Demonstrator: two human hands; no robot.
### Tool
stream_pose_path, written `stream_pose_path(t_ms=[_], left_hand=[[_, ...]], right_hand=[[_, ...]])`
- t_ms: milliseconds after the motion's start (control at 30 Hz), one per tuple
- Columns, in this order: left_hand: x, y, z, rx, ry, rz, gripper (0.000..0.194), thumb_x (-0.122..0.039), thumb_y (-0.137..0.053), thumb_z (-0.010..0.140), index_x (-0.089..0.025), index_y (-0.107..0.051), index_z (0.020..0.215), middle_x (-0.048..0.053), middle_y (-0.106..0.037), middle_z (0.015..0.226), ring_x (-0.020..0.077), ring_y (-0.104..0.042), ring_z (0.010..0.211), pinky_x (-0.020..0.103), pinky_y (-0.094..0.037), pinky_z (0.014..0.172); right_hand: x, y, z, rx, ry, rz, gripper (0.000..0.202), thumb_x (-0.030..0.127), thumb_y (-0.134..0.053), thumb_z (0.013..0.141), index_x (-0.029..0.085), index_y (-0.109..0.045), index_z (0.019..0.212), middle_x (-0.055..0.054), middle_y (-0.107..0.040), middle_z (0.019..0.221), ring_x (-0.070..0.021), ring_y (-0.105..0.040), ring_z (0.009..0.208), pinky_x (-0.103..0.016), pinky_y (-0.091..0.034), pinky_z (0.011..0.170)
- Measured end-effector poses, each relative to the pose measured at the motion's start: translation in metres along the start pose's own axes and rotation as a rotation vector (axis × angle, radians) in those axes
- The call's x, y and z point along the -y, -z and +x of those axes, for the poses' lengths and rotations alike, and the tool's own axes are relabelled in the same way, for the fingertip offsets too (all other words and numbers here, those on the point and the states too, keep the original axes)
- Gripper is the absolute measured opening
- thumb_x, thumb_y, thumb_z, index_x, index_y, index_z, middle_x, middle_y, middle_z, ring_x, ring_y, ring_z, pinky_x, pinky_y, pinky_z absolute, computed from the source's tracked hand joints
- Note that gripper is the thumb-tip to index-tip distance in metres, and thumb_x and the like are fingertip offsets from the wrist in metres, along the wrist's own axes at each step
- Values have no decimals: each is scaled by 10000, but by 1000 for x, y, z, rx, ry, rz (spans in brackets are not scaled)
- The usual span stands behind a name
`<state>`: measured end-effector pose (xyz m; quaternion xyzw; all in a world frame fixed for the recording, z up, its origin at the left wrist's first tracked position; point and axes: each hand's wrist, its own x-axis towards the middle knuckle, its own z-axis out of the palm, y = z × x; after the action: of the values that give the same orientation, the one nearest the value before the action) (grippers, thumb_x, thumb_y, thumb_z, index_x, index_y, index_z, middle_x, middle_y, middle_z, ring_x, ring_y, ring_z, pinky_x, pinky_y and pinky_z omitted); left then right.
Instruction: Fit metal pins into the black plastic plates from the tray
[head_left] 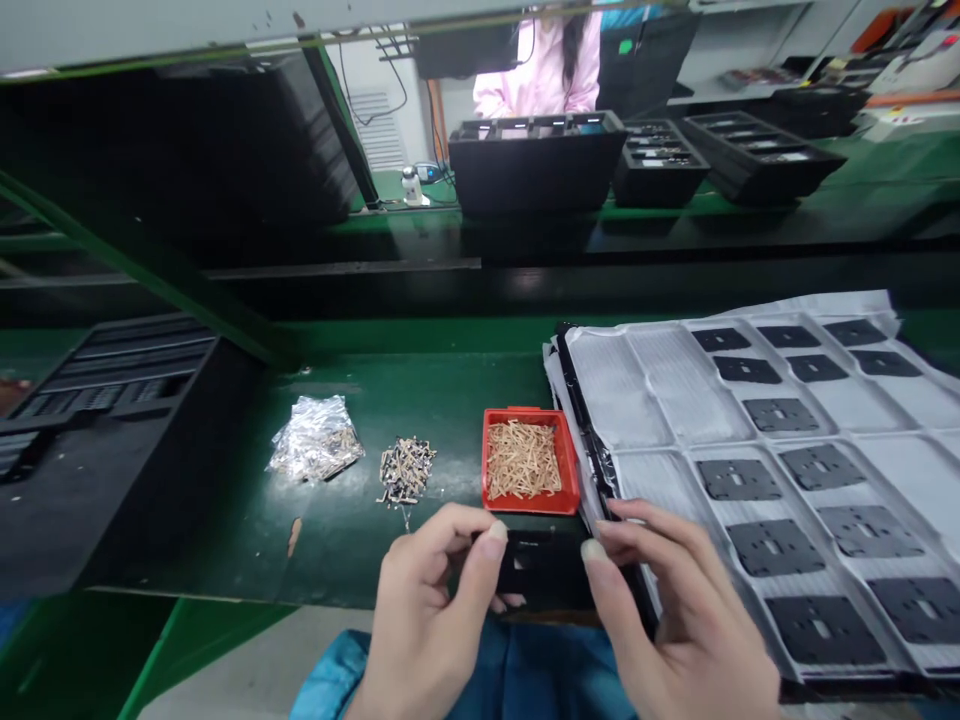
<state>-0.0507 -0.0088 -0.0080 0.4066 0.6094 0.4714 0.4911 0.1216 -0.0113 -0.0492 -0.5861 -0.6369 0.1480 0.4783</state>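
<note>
Green bench surface (442,385) runs across the view, with a raised dark ledge (375,292) behind it; beyond that, a person in pink (541,70) is by a black divided box (536,170), head cut off by the frame. A slanting green post (142,255) stands at the left, near a large black case (127,460).

The red bin (570,490) holds a heap of thin tan strips (523,460). To its left lie a loose pile of small parts (406,469) and a clear plastic bag (316,440) with parts in it. At the right, a white compartmented tray (664,400) carries flat dark plates (776,548), some compartments bare.

Between the hands, near the bench's front edge, is a black plate (551,568). The left hand (431,610) pinches its left end, thumb against forefinger; the right hand (675,610) curls by its right end, its grip unclear. The plate's lower part is dark and hard to make out.
</note>
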Motion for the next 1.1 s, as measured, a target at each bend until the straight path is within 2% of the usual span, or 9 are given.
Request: stream_pose_path(t_ms=[133,400,533,600,667,767,900,1000,1100], left_hand=[[-4,0,-1,52,67,-72,298,-407,-736,964,-165,-713,792,-12,-686,599,97,-673,509,137,-550,513],[8,-16,-25,-1,-99,-96,334,-534,-651,1015,-208,-666,944,-18,-661,661,105,-616,498,173,-534,489],[9,-21,-25,-44,-235,26,183,-354,-747,945,-220,-643,878,-47,-618,668,89,-572,504,165,-523,496],[6,-22,-22,-34,-262,83,221,-293,-804,870,-217,-604,814,-59,-595,637,86,-553,491,160,-506,480],[3,-23,-20,-14,-180,84,301,-328,-835,839,-220,-559,788,-80,-555,579,80,-528,430,148,-453,411],[1,-22,-21,27,-20,20,364,-514,-685,976,-215,-552,816,-103,-482,499,57,-447,316,125,-326,331],[3,-14,-26,91,-115,45,443,-552,-482,1084,-204,-626,850,-104,-419,415,59,-351,276,141,-258,311],[4,-5,-28,59,-277,137,308,-404,-539,1087,-215,-686,893,-55,-597,514,87,-500,350,157,-384,364],[6,5,-28,68,-490,263,132,-248,-599,1053,-248,-718,997,-16,-793,784,121,-728,572,161,-551,550]], right_hand=[[2,6,1,190,-48,340,132,196,-636,1009,250,-740,946,-51,-761,1033,-151,-794,911,-176,-660,755],[15,8,-4,159,-79,551,157,162,-670,973,236,-752,862,-33,-746,917,-125,-755,756,-154,-625,676],[20,10,-10,112,-1,513,136,148,-670,964,234,-738,883,-27,-739,913,-124,-736,791,-161,-613,709],[18,13,-12,123,64,486,138,129,-656,967,233,-719,902,-22,-742,925,-122,-736,806,-166,-611,721],[14,16,-13,158,122,438,145,114,-641,974,232,-706,920,-20,-744,949,-121,-743,823,-172,-613,737],[6,20,-15,112,211,261,116,117,-669,965,223,-715,968,-39,-734,1032,-130,-747,865,-206,-623,781],[2,20,-14,-94,399,-48,258,114,-742,931,186,-728,1178,-96,-695,1160,-176,-714,964,-294,-619,833],[3,16,-12,-77,512,-132,314,56,-711,935,196,-737,1214,-94,-691,1145,-187,-685,975,-325,-581,826],[5,11,-9,-22,483,-81,287,33,-681,942,199,-736,1169,-79,-714,1097,-189,-680,982,-328,-568,842]])
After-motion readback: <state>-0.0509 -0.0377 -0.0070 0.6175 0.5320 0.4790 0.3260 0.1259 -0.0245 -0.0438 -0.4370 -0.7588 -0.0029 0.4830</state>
